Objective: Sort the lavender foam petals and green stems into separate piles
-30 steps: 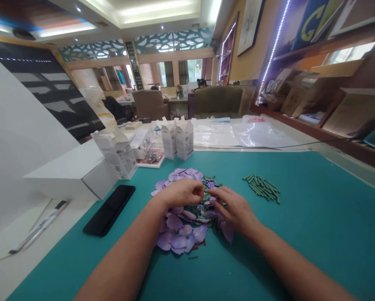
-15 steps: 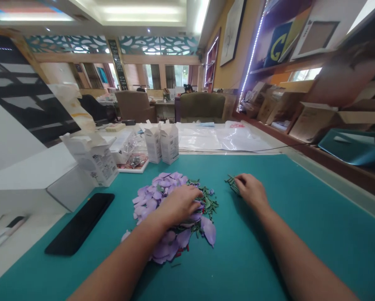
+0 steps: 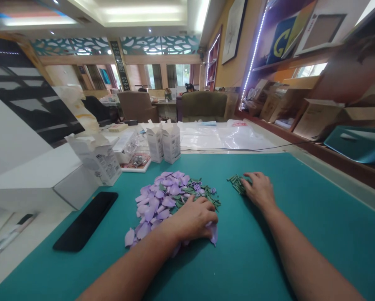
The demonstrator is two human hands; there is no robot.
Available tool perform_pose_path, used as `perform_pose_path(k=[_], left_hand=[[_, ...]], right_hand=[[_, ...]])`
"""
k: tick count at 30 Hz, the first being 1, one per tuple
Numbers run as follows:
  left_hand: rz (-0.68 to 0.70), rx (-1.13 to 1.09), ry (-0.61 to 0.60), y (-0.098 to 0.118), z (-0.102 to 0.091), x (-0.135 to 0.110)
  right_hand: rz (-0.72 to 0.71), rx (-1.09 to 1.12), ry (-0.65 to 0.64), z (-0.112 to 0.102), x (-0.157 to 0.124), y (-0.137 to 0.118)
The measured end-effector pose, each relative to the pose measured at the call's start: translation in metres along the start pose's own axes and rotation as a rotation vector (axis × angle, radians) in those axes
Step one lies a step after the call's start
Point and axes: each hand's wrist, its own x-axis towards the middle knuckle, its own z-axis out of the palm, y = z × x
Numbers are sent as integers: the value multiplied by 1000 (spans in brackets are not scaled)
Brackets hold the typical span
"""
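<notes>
A heap of purple petals (image 3: pixel 160 196) mixed with small green and purple bits lies on the teal mat (image 3: pixel 315 234). My left hand (image 3: pixel 193 219) rests on the near right part of the heap with its fingers curled down over the petals. My right hand (image 3: pixel 259 189) lies over a small pile of green sticks (image 3: pixel 235 182) to the right of the heap. Its fingers are bent onto the sticks, and what they grip is hidden.
A black phone (image 3: pixel 86 220) lies at the mat's left edge beside a white box (image 3: pixel 40 177). Small white cartons (image 3: pixel 162 142) and a tray of parts stand behind the heap. Clear plastic sheets (image 3: pixel 225 136) cover the far table. Shelves run along the right.
My right hand left the petal heap and went right to the green sticks. My left hand slid toward me, down onto the near part of the heap.
</notes>
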Motion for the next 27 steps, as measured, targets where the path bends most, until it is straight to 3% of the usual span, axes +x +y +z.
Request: perform_pose_path(k=[4, 8, 16, 19, 27], left_hand=[[-6, 30, -11, -1, 0, 1], [-49, 61, -29, -5, -2, 0], [-196, -17, 127, -24, -15, -9], [-253, -44, 207, -33, -24, -13], [-344, -93, 318, -36, -36, -20]], right_hand=[[-126, -42, -74, 8, -6, -9], [-133, -83, -164, 18, -10, -6], [-101, -43, -92, 10, -5, -5], [-175, 83, -56, -1, -3, -20], [-486, 258, -268, -14, -32, -91]])
